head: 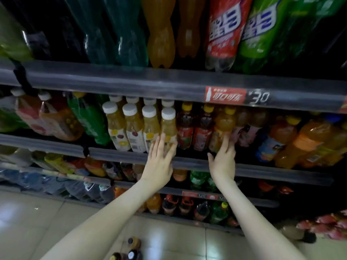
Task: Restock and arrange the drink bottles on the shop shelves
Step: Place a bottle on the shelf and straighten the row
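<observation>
left hand [159, 160]: fingers straight, slightly spread, flat against white-cap bottle [168, 121]
right hand [223, 162]: fingers straight, close together, touching orange bottle [224, 121], thumb out
bottles: upright, front of middle shelf [262, 171], two red bottles [185, 128] between

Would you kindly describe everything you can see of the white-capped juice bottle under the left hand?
The white-capped juice bottle is clear plastic holding cloudy yellow drink, with a broad white cap and a pale fruit-printed label. It stands upright at the right end of a front row of four alike on the shelf, beside a red-labelled bottle. The left hand lays straight fingers on its lower front.
</observation>
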The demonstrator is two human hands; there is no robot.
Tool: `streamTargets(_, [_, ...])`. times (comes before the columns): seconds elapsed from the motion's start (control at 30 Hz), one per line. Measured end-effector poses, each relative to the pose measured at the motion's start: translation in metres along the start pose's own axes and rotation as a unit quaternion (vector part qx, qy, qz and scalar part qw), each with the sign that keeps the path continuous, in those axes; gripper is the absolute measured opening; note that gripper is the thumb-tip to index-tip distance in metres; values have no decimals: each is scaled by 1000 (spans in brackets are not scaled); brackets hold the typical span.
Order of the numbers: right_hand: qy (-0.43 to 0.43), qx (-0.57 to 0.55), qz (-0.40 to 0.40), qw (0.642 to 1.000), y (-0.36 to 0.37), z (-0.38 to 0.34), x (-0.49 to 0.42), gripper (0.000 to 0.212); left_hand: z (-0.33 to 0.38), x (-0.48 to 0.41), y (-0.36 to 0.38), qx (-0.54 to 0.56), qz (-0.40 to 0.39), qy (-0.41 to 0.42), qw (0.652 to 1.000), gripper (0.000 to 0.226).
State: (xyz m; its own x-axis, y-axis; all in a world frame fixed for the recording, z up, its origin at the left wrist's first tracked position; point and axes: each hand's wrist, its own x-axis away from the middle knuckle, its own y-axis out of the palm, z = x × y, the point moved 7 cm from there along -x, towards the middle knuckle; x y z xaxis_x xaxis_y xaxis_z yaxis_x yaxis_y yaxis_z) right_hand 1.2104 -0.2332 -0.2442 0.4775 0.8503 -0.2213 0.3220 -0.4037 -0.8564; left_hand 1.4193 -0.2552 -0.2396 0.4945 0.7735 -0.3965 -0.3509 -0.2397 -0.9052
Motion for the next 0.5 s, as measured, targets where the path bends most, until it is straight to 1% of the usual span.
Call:
streamTargets(0.1, [-14,-50,1,999,22,6,52,80,-12,44,14,43,-50,22,998,69])
streamTargets(0.17, [-16,-72,-28,997,44,6,95,70,-27,82,31,66,-97,31,993,58])
streamTargets(0.23, [-14,-60,-89,994,79,9,139,59,-47,124,51,94,-131,27,987,49])
streamTargets(0.3, [3,-24,-179,983,130,20,190,54,-71,173,75,121,-149,5,981,49])
streamTargets(0.37, [41,20,-302,952,196,32,249,54,-103,234,111,130,-183,-36,974,49])
streamTargets(0.4, [38,35,-334,941,229,33,275,58,-120,265,132,149,-200,-66,966,53])
streamTargets(0.43, [34,38,-372,927,265,35,300,65,-137,297,157,169,-214,-95,957,60])
streamTargets(0.47, [19,60,-400,914,306,41,329,74,-152,327,182,176,-217,-116,953,59])
streamTargets(0.5, [10,73,-439,895,352,52,359,83,-166,357,205,178,-217,-138,950,52])
